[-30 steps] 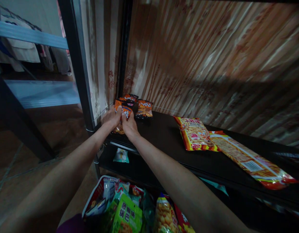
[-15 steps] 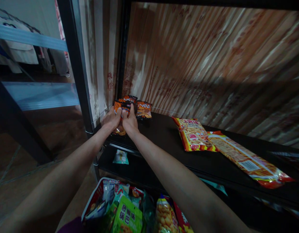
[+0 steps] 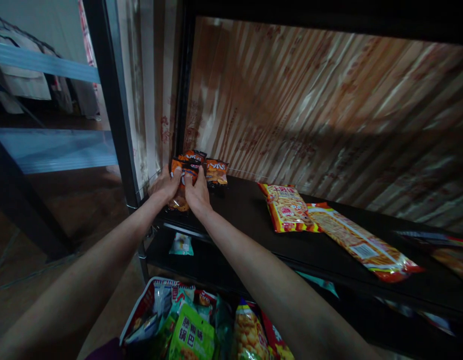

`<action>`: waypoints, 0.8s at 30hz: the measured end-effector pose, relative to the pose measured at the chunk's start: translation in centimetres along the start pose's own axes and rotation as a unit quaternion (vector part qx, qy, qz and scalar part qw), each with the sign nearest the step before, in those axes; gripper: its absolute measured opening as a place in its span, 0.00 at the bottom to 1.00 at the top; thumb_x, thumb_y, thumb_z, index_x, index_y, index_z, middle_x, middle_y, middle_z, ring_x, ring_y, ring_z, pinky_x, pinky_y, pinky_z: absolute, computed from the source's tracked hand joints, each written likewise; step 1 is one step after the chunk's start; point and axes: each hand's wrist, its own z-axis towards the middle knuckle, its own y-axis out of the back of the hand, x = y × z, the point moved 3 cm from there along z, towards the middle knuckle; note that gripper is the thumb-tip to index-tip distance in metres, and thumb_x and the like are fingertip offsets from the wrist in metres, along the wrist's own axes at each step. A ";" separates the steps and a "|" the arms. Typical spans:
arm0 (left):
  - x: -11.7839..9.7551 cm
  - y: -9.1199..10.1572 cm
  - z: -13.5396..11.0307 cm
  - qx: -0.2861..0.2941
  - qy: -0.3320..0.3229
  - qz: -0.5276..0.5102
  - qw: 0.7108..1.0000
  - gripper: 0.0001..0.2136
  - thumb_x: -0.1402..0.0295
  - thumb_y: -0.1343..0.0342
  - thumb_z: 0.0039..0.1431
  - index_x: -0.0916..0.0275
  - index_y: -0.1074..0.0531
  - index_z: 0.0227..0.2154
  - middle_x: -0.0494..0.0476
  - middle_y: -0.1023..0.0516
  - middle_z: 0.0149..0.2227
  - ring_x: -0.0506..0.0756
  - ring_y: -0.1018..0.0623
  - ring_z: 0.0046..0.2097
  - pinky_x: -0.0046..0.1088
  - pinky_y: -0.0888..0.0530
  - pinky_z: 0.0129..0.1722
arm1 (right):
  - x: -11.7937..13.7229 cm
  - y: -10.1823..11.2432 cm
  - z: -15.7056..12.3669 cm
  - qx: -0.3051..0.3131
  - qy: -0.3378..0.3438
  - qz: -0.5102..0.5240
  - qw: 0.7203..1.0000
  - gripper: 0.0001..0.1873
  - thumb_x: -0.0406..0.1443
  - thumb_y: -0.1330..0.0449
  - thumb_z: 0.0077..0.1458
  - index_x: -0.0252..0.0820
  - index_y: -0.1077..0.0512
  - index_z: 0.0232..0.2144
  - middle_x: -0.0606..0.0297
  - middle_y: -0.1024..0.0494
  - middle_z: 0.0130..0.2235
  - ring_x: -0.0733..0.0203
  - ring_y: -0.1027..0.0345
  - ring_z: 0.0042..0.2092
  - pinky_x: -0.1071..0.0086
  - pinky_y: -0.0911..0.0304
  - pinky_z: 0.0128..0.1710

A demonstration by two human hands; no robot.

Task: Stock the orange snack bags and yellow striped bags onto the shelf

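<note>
An orange-and-black snack bag (image 3: 179, 199) stands at the left end of the black shelf (image 3: 239, 210). My left hand (image 3: 165, 187) grips its left side, thumb on the front. On its right side is my right hand (image 3: 197, 194), closed on it with the thumb across the upper front. The fingers behind the bag are hidden. Just behind it is another orange bag (image 3: 195, 155), partly covered. A third orange bag (image 3: 217, 171) sits to the right of my right hand.
A yellow-and-red snack bag (image 3: 289, 207) and a long snack packet (image 3: 357, 240) lie farther right. Below, a small teal packet (image 3: 181, 244) rests on the lower shelf. A basket (image 3: 135, 305) full of snack bags stands in front. A dark post (image 3: 116, 110) rises at left.
The camera view has shifted a little, so the shelf and bags sit farther left in the picture. Both hands remain on the same bag, with little visible movement against the shelf.
</note>
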 end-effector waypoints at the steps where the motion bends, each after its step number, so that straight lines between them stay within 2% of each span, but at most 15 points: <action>1: 0.0 0.2 -0.1 -0.005 -0.002 -0.003 1.000 0.29 0.47 0.67 0.60 0.58 0.42 0.58 0.67 0.28 0.54 0.66 0.27 0.53 0.44 0.33 0.49 | 0.0 0.2 -0.3 -0.005 -0.002 -0.001 1.000 0.34 0.43 0.53 0.58 0.31 0.52 0.63 0.50 0.46 0.64 0.53 0.56 0.66 0.57 0.58 0.64; 4: -0.5 0.8 -0.8 -0.022 -0.019 -0.007 1.000 0.27 0.51 0.67 0.62 0.59 0.39 0.56 0.67 0.28 0.53 0.65 0.28 0.54 0.43 0.33 0.50 | -0.2 1.1 -1.2 -0.040 0.008 0.012 0.999 0.30 0.41 0.55 0.58 0.32 0.47 0.60 0.51 0.42 0.63 0.54 0.52 0.65 0.57 0.57 0.64; 7: -1.6 1.6 -2.5 -0.066 -0.086 -0.013 0.994 0.24 0.57 0.67 0.64 0.62 0.36 0.54 0.65 0.28 0.54 0.61 0.30 0.55 0.39 0.35 0.53 | -0.7 2.8 -2.8 -0.084 0.044 0.039 0.995 0.26 0.39 0.55 0.58 0.36 0.43 0.58 0.53 0.38 0.60 0.56 0.47 0.62 0.56 0.53 0.63; 11: -3.2 2.3 -7.7 -0.143 -0.202 -0.040 0.968 0.20 0.64 0.66 0.65 0.61 0.35 0.53 0.58 0.33 0.58 0.56 0.36 0.60 0.34 0.40 0.59 | -1.8 6.3 -7.1 -0.097 0.100 0.054 0.989 0.24 0.40 0.55 0.59 0.42 0.43 0.57 0.58 0.37 0.59 0.57 0.45 0.61 0.55 0.49 0.61; 13: -3.6 1.7 -11.3 -0.122 -0.260 -0.080 0.955 0.19 0.65 0.66 0.65 0.59 0.33 0.50 0.55 0.32 0.57 0.54 0.36 0.60 0.34 0.40 0.59 | -2.5 8.5 -10.4 -0.088 0.117 0.042 0.988 0.23 0.40 0.54 0.60 0.46 0.42 0.57 0.60 0.37 0.60 0.57 0.45 0.61 0.54 0.48 0.61; 15: -3.7 0.1 -15.0 -0.056 -0.305 -0.124 0.943 0.18 0.65 0.65 0.65 0.60 0.31 0.47 0.56 0.29 0.53 0.54 0.33 0.57 0.33 0.38 0.58 | -3.2 10.8 -14.2 -0.081 0.126 0.021 0.988 0.21 0.39 0.53 0.60 0.47 0.40 0.56 0.61 0.35 0.59 0.56 0.44 0.61 0.54 0.46 0.60; 17: -3.2 -2.7 -18.7 0.057 -0.330 -0.150 0.930 0.17 0.65 0.64 0.64 0.59 0.30 0.45 0.57 0.26 0.50 0.53 0.30 0.54 0.31 0.35 0.56 | -4.6 13.3 -18.3 -0.086 0.119 0.000 0.989 0.19 0.37 0.53 0.61 0.48 0.37 0.53 0.61 0.34 0.57 0.57 0.42 0.60 0.55 0.44 0.60; 19: -2.3 -6.3 -22.2 0.196 -0.335 -0.128 0.913 0.16 0.67 0.61 0.63 0.60 0.29 0.45 0.58 0.26 0.50 0.53 0.28 0.52 0.30 0.33 0.54 | -7.0 15.8 -22.3 -0.087 0.099 -0.044 0.990 0.18 0.35 0.52 0.60 0.48 0.36 0.52 0.60 0.32 0.55 0.58 0.40 0.59 0.56 0.44 0.60; 21: -1.1 -9.9 -25.6 0.334 -0.320 -0.056 0.885 0.15 0.67 0.57 0.60 0.61 0.29 0.45 0.60 0.28 0.52 0.56 0.27 0.51 0.32 0.32 0.53 | -11.0 18.3 -25.8 -0.060 0.051 -0.121 0.990 0.19 0.35 0.51 0.59 0.47 0.36 0.52 0.57 0.33 0.56 0.57 0.41 0.59 0.54 0.44 0.60; 22: -0.5 -11.5 -27.2 0.392 -0.321 -0.029 0.862 0.15 0.67 0.56 0.59 0.61 0.28 0.44 0.60 0.28 0.53 0.56 0.27 0.51 0.32 0.32 0.53 | -13.5 19.8 -27.4 -0.048 0.017 -0.161 0.986 0.20 0.36 0.50 0.58 0.45 0.36 0.53 0.55 0.35 0.58 0.55 0.43 0.60 0.53 0.45 0.60; 24: 0.3 -13.9 -30.2 0.462 -0.322 0.000 0.827 0.15 0.69 0.57 0.59 0.61 0.28 0.43 0.59 0.27 0.51 0.55 0.26 0.51 0.31 0.32 0.53 | -19.1 23.5 -30.4 -0.058 -0.082 -0.234 0.967 0.22 0.37 0.50 0.55 0.40 0.36 0.53 0.49 0.38 0.60 0.50 0.45 0.62 0.50 0.46 0.59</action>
